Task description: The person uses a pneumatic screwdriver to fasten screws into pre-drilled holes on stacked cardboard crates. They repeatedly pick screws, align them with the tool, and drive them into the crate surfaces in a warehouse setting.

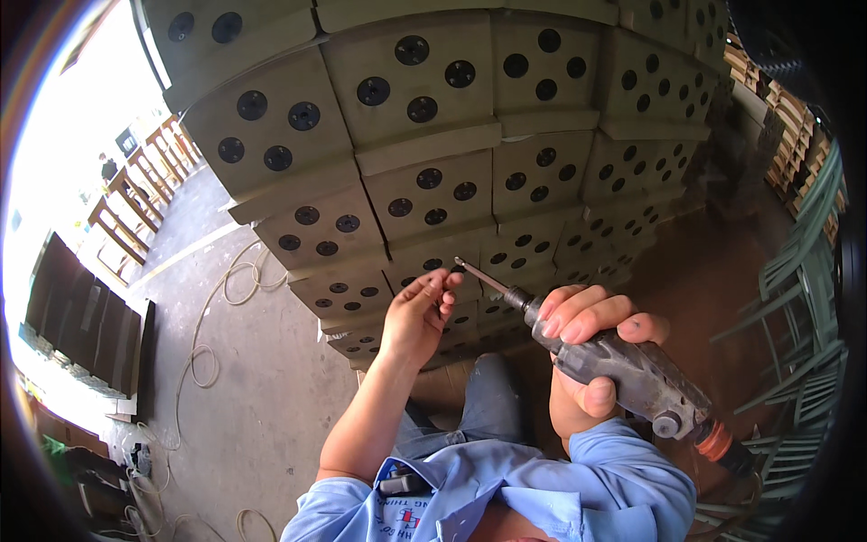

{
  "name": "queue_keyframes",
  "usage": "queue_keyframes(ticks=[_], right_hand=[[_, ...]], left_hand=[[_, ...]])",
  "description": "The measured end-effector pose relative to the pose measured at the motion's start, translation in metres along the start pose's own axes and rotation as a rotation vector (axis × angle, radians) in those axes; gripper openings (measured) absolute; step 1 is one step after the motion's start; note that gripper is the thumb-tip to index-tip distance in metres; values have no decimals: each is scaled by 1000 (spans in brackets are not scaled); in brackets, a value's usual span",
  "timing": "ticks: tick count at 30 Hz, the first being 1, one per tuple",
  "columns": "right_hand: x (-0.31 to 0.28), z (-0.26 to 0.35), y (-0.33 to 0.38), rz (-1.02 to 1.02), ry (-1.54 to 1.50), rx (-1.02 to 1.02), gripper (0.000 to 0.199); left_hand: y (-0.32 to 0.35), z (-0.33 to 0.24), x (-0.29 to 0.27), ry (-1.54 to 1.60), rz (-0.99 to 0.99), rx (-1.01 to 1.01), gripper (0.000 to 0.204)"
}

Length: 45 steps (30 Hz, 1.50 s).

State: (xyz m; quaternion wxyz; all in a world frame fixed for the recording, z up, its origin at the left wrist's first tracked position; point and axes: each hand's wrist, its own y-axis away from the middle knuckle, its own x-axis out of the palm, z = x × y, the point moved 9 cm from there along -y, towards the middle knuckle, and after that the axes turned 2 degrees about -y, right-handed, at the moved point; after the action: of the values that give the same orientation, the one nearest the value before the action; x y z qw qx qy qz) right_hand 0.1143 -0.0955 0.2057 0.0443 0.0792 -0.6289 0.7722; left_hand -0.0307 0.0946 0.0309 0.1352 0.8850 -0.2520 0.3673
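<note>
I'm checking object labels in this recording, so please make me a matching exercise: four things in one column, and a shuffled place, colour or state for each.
Things
1. power screwdriver
2. left hand
3. thin pale hose
4. collared shirt

Places, colours, states
A. light blue
B. looped on the grey floor
C. gripped by the right hand
D. close to the tip of the screwdriver bit

Pairs: 1-C; 2-D; 3-B; 4-A

Power driver (637,369): dark grey, scuffed body, orange collar (713,441) near tail. Clasped in right grip (591,325), slanting, nose up and leftward. Slender metal bit (485,276), tip just beside left grip (417,312), contact unclear. Beyond: stacked beige units (470,161), faces bearing round black discs (429,178), many in fours.
</note>
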Motion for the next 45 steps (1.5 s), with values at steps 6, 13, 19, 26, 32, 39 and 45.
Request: queue_keyframes(ticks=[6,13,19,26,32,39,45], right_hand=[[-3,-8,7,-59,-34,110,49],[0,-11,2,57,-84,61,51],[-3,-13,2,23,-113,52,51],[-6,-17,2,-4,-123,13,59],[-7,-18,0,9,-152,28,56],[-13,-19,-10,129,-286,42,44],[-2,-7,-31,406,-323,-100,38]], left_hand=[[-5,-13,20,50,119,39,23],[-4,-23,22,-40,46,90,20],[-4,-26,28,-19,205,62,19],[-2,-29,32,-154,315,11,27],[-7,-35,31,-358,384,-23,35],[-7,-55,51,-687,456,-186,38],[-17,-55,63,-711,607,-329,36]])
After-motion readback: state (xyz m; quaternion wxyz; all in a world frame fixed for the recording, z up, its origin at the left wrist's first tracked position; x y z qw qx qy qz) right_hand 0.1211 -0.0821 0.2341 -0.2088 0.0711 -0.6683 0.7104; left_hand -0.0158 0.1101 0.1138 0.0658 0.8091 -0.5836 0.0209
